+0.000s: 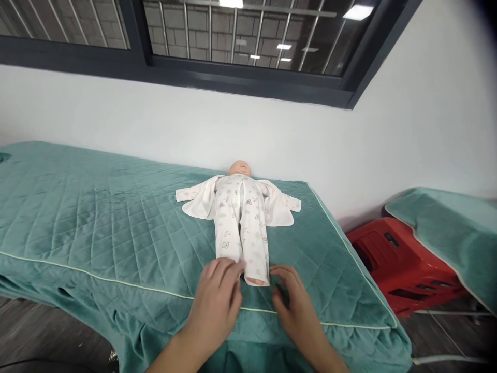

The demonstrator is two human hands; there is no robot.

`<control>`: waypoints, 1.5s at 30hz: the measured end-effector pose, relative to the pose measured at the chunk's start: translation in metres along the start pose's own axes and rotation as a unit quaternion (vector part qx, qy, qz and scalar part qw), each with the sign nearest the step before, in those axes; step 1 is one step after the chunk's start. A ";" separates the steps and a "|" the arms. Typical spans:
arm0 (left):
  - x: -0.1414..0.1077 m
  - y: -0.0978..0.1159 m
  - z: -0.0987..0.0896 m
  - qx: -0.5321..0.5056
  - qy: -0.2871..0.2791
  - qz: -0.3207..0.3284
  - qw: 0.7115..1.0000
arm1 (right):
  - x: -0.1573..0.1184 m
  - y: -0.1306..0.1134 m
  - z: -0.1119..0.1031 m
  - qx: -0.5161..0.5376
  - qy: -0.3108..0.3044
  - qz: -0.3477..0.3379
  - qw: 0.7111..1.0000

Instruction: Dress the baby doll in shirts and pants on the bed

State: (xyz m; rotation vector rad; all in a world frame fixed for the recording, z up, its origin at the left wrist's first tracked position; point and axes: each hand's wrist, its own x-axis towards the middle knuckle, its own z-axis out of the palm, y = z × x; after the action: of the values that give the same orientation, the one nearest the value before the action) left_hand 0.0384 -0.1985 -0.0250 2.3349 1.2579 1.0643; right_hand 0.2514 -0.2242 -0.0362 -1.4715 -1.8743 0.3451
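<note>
A baby doll [239, 168] lies on its back on the quilted green cover, its head near the wall. White printed baby trousers [254, 228] lie over its front and legs, from the chest down. A white top [279, 204] spreads out on both sides with its sleeves outstretched. My left hand [217, 295] has its fingers bent over the end of the left trouser leg, hiding that cuff. Just beside the right cuff is my right hand [293, 300], its curved fingers and thumb apart, holding nothing. A bit of the doll's foot shows at that cuff.
The green quilted cover [116, 217] drapes over the table's front edge. White wall [194, 119] and a dark-framed window [248, 77] stand behind. To the right is a red plastic seat [399, 264], partly under another green cloth [458, 228].
</note>
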 end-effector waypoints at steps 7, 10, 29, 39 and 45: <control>-0.022 -0.024 0.001 -0.043 0.037 -0.100 0.993 | 0.016 -0.036 0.013 -0.051 -0.016 -0.065 0.996; -0.018 -0.023 0.007 -0.070 0.052 -0.118 0.989 | 0.028 -0.046 0.028 -0.100 -0.033 -0.080 0.991; -0.001 -0.015 0.009 -0.111 0.055 -0.103 0.987 | 0.053 -0.056 0.024 -0.109 -0.008 -0.094 0.990; -0.008 -0.016 0.004 -0.156 0.061 -0.133 0.977 | 0.045 -0.059 0.022 -0.093 0.000 -0.152 0.984; -0.019 -0.024 0.008 -0.142 0.059 -0.137 0.979 | 0.038 -0.040 0.033 -0.098 -0.002 -0.082 0.992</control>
State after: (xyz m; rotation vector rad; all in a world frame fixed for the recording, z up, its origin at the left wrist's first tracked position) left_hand 0.0234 -0.1993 -0.0523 1.8518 1.3230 1.2118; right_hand 0.1961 -0.1943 -0.0210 -1.4302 -2.0631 0.0878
